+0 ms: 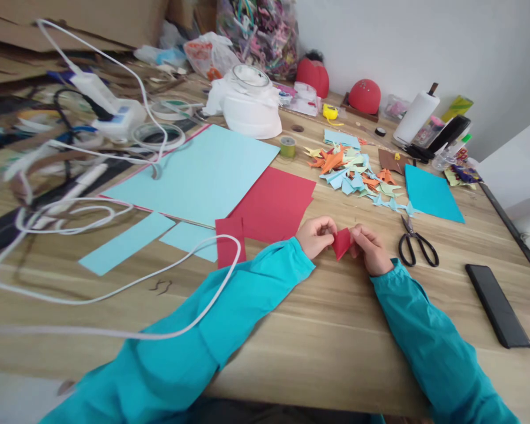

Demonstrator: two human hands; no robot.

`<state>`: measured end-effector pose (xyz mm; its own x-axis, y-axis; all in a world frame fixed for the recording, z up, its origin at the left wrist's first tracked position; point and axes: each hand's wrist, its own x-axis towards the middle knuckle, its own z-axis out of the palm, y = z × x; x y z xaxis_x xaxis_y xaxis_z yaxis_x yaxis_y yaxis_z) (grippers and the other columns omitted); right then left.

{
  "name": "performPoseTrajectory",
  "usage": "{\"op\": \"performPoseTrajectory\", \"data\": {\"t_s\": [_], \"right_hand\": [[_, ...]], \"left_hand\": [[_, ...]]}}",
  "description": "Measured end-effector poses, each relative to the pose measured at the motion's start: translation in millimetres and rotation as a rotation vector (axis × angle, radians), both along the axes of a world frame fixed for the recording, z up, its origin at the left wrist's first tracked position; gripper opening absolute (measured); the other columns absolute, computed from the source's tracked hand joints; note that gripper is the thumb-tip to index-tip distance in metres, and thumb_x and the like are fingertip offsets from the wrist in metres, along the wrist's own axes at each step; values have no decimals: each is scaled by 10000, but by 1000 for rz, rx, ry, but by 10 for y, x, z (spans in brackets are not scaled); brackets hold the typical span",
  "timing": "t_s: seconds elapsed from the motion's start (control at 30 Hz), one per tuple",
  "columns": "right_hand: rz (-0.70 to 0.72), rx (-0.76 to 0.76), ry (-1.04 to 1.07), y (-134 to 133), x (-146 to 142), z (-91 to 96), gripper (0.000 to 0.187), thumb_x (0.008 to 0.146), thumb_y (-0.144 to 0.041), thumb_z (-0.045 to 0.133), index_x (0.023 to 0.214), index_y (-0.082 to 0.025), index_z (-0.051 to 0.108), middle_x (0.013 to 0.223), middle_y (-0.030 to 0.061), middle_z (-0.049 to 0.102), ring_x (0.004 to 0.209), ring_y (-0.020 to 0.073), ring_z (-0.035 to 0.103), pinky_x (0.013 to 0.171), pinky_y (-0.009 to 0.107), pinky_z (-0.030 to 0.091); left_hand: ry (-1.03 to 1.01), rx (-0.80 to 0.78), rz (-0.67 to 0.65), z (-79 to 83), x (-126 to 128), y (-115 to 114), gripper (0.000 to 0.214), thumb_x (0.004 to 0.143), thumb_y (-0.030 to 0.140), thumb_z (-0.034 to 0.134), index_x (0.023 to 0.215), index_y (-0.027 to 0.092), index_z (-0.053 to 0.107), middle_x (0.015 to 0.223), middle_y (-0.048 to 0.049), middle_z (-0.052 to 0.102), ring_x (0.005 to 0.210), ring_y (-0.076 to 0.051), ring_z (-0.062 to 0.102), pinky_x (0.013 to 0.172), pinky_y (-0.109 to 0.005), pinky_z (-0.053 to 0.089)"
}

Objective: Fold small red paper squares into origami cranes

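A small folded piece of red paper (341, 242) is held between both my hands just above the wooden table (335, 330). My left hand (316, 236) pinches its left edge with closed fingers. My right hand (370, 248) pinches its right side, fingers curled. Both arms wear teal sleeves. A larger red sheet (276, 203) lies just behind my left hand, partly under a big light blue sheet (198, 174). A narrow red strip (228, 247) lies to the left of my left forearm.
Black scissors (417, 244) lie right of my right hand, a black phone (497, 303) further right. A pile of folded paper shapes (357, 174), a teal sheet (430, 193), light blue strips (126, 242), white cables (115, 294), a white pot (249, 103) and a paper towel roll (415, 116) surround them.
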<state>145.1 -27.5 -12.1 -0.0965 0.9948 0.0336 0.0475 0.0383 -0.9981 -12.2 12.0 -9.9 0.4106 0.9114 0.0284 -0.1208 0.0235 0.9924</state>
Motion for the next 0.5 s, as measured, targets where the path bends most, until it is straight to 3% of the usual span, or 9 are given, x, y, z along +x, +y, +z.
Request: {"op": "performPoseTrajectory", "data": {"t_s": [0.2,0.43,0.5], "right_hand": [[145,25,-78,1,24,47,309,786,-456,546,681,-180,636,477,-28,480,459,106,419,481,249,321],[55,0,-9,14,36,-1,219,727,-368,637,617,-181,610,476,-38,497,432,87,398,449,228,292],[54,-12,21,16,40,-16,182,710,-342,651,638,-178,621,510,-31,532,436,85,416,443,223,303]], "left_hand": [[-12,-20,6,-9,-4,11,99,531,93,461,597,157,500,438,68,438,418,-69,417,426,-191,363],[-22,-28,-33,30,-25,10,27,601,170,495,597,149,511,502,37,497,453,-82,465,454,-214,389],[-3,-3,-58,34,-29,-1,122,662,250,500,594,150,506,503,31,489,454,-85,460,455,-220,381]]}}
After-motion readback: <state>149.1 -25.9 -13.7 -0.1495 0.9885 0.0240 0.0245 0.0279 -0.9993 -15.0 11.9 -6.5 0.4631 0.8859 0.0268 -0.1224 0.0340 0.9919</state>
